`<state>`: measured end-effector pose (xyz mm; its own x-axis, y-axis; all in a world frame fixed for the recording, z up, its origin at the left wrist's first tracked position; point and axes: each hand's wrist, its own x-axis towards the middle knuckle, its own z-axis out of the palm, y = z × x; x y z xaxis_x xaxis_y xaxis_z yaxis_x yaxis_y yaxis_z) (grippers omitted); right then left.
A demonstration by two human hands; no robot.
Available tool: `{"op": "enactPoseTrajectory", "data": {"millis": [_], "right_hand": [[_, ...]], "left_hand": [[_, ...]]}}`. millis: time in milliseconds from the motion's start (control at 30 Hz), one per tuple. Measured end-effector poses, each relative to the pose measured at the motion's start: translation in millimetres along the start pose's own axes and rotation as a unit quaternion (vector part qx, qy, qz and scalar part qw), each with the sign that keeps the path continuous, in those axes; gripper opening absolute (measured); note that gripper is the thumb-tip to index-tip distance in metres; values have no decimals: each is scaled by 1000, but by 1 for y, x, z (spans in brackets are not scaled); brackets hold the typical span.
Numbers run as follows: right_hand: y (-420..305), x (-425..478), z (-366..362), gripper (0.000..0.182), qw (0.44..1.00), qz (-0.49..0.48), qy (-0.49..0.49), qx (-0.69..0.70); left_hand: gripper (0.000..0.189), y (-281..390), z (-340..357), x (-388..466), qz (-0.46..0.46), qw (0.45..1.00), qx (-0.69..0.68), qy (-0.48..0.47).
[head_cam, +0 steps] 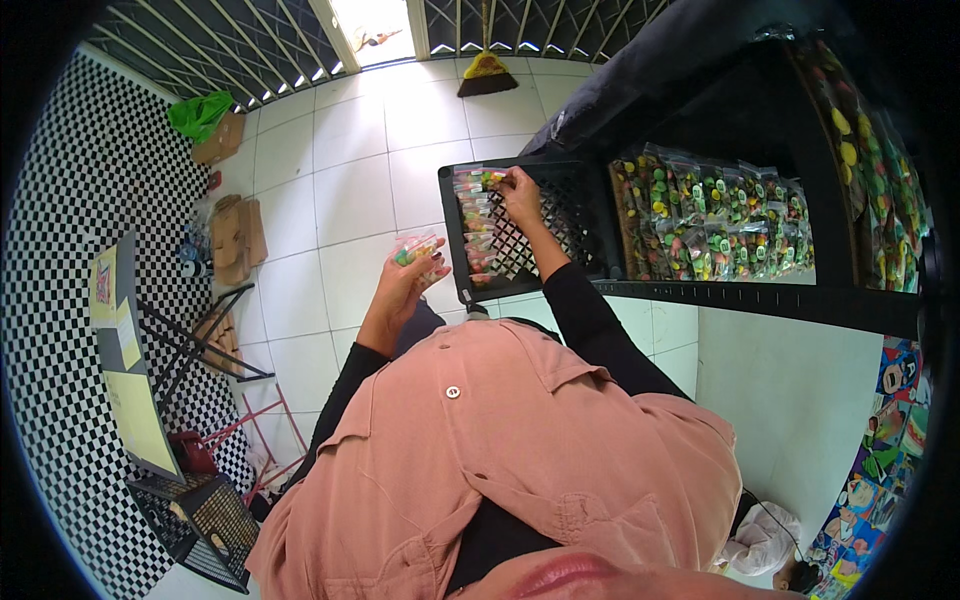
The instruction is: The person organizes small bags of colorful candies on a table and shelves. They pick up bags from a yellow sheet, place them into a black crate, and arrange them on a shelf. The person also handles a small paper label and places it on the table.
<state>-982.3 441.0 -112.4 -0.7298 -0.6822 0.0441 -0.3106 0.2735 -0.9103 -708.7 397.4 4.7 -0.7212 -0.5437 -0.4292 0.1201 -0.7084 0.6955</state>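
Note:
My left hand (pixel 401 289) holds one or more clear zip bags (pixel 414 249) of colourful round candies, left of a black plastic crate (pixel 448 225). Over that crate, my right hand (pixel 521 199) pinches a small candy bag (pixel 491 178) at the far left corner. A row of similar zip bags (pixel 477 225) runs along the crate's left side. Bare lattice shows beside the row. To the right, a black rack (pixel 750 295) carries many more candy bags (pixel 720 202) in overlapping rows.
A broom (pixel 487 75) stands by the metal grille (pixel 517 30). Cardboard boxes (pixel 234 236) and a green plastic bag (pixel 199 116) sit along the checkered wall (pixel 82 187). At lower left are a folding stand (pixel 202 337) and another black crate (pixel 202 525).

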Motion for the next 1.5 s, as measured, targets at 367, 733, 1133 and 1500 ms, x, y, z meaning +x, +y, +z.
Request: {"op": "enactPoseTrajectory", "data": {"millis": [367,733,1133,1500], "right_hand": [[10,-7,-28,21,997,-14,-4,76],[-48,1,-9,26,996,-67,-65,-10],[-50,-20,-19,25,995,-62,-82,-17],[-60,-26,-28,21,994,-53,-100,2]], "left_hand": [[38,2,0,7,-17,1000,-5,-14],[37,-5,6,13,-31,999,1,-20],[36,-8,4,9,-14,1000,-11,-13],[34,-10,5,8,-20,1000,-14,-13]]}}
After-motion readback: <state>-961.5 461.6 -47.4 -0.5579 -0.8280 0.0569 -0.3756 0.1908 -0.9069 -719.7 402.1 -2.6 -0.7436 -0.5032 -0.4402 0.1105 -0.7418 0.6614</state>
